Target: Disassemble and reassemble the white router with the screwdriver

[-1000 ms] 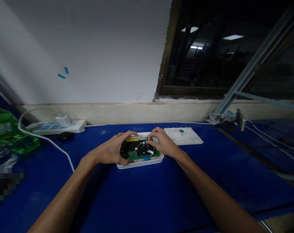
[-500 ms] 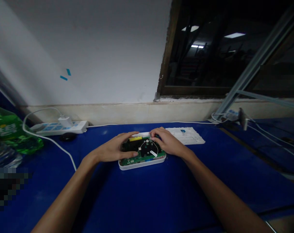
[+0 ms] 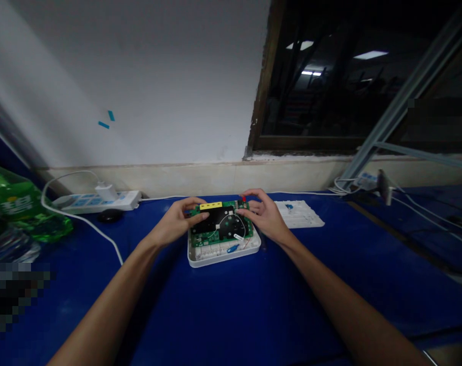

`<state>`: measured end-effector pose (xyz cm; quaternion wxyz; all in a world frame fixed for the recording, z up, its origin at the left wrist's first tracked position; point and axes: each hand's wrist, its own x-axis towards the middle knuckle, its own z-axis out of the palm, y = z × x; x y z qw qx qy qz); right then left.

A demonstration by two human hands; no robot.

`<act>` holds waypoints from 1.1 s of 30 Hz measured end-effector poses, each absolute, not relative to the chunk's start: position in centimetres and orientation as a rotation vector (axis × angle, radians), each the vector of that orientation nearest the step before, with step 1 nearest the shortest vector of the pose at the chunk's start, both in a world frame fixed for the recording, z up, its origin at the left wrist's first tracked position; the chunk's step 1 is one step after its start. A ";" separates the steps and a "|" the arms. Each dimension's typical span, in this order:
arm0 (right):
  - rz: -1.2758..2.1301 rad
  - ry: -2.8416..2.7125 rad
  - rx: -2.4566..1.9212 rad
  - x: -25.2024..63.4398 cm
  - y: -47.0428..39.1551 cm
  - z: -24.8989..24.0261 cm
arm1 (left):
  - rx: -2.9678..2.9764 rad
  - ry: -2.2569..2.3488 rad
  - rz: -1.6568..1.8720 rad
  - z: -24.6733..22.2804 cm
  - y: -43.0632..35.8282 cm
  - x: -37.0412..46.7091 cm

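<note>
A green circuit board [image 3: 200, 240] with a black plate, a yellow port block and a thin white wire is lifted partly out of a white plastic housing [image 3: 211, 262]. My left hand [image 3: 178, 218] grips the board's left end, thumb on top. My right hand [image 3: 266, 213] holds its right end, near a small red part [image 3: 244, 199]. Inside the uncovered front of the housing lies a small blue piece [image 3: 233, 248] with an orange wire. Beyond my right hand, a white cover [image 3: 301, 214] lies on the blue table.
A power strip [image 3: 86, 202] with a plugged-in white charger [image 3: 106, 191] stands by the wall at left. Nearby are a black mouse-like object [image 3: 110, 215] and a green bottle [image 3: 21, 203]. A white cable runs over the table; a metal frame [image 3: 391, 117] leans at right.
The circuit board has come up and backward in the housing, baring the housing's front floor and the blue piece. Both hands moved with it, and the red part now shows.
</note>
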<state>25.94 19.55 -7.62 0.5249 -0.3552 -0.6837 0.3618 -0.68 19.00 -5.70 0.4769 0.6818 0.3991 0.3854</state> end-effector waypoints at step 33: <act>0.448 -2.109 -0.828 27.1 18.7 -6.7 | 1.194 0.936 0.856 -4.5 18.6 -2.0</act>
